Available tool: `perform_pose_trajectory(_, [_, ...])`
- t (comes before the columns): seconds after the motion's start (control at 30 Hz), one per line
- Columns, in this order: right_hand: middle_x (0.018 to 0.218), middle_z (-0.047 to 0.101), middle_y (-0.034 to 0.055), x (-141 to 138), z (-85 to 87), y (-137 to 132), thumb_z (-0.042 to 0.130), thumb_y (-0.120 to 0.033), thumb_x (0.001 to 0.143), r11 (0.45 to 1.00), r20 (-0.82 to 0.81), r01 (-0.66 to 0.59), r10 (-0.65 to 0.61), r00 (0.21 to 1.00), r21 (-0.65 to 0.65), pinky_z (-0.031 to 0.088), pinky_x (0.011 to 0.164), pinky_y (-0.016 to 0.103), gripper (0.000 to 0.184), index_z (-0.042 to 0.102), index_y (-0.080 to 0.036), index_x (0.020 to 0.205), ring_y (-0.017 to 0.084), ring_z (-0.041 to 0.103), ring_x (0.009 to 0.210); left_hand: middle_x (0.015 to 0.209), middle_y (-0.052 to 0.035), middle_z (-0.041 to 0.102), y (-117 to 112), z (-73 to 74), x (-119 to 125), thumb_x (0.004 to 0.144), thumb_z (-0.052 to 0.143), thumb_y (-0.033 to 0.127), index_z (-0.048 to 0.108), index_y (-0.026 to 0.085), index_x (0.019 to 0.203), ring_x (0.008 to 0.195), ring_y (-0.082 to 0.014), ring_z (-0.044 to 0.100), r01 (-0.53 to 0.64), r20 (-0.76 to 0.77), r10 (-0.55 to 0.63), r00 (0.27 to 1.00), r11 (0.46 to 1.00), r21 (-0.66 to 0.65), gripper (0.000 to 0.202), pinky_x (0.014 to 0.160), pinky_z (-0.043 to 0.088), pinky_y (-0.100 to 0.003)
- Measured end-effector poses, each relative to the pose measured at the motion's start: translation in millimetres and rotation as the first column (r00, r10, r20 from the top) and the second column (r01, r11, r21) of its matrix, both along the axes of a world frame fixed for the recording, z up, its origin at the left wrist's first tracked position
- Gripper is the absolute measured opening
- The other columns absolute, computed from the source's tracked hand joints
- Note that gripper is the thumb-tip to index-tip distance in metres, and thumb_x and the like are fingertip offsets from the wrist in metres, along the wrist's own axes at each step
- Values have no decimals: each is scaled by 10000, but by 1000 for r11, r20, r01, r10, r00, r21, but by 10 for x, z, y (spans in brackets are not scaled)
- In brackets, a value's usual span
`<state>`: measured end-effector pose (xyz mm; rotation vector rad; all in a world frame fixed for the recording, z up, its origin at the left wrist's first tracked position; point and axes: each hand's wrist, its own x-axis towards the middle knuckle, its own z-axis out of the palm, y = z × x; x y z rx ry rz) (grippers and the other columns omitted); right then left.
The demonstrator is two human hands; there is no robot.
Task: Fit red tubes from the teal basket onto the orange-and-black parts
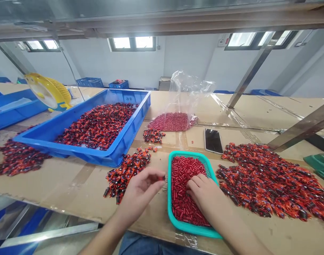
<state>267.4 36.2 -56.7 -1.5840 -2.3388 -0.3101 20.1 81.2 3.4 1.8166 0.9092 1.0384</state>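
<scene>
Centrally, the left hand [140,189] pinches a small dark piece [162,178], best held lightly. The right hand [206,193] dips among red tubes [184,168]; whether its fingers are closed cannot be told.

A small-parts factory workshop, as the cardboard-covered surface [63,184], blue plastic crate [126,150] and heaped red-and-black components [271,184] indicate.

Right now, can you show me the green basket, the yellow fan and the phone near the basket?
Green basket [191,228], head view: on its near rim.
Yellow fan [42,94], head view: middle of its round front.
Phone [213,141], head view: middle of its dark screen.
</scene>
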Motion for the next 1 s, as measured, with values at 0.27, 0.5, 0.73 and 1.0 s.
perform_pose_trajectory(0.27, [958,684,15,41,-34,-32,682,-276,997,999,52,7,-5,999,-46,586,799,345,126,671,-154,970,167,675,903,926,-35,776,-572,-195,-2,885,775,233,629,207,904,890,-189,808,-111,258,159,953,975,-193,149,814,649,-253])
perform_pose_trajectory(0.5, [907,696,30,65,-10,10,618,-251,1022,997,-135,-74,68,989,-34,590,794,372,138,686,-171,932,184,673,872,935,43,812,-770,-105,-52,790,795,39,734,256,945,893,-90,775,-190,289,199,937,980,-58,273,859,583,-102])
perform_pose_trajectory(0.73, [991,722,37,-288,498,-394,470,-224,1077,993,-490,-119,100,866,-7,616,747,264,177,643,-251,1100,160,708,907,1039,-13,800,-844,-58,-164,874,713,2,714,215,1028,966,-112,782,-171,181,121,976,942,287,263,928,595,-135])
perform_pose_trajectory(1.0, [965,743,15,-788,918,-814,625,-118,1003,965,-757,-255,214,618,65,608,868,247,198,626,-238,1162,138,709,930,1125,-23,794,-977,-108,-190,920,678,-11,628,233,1084,1070,-150,781,-79,361,20,932,986,149,298,965,632,-216])
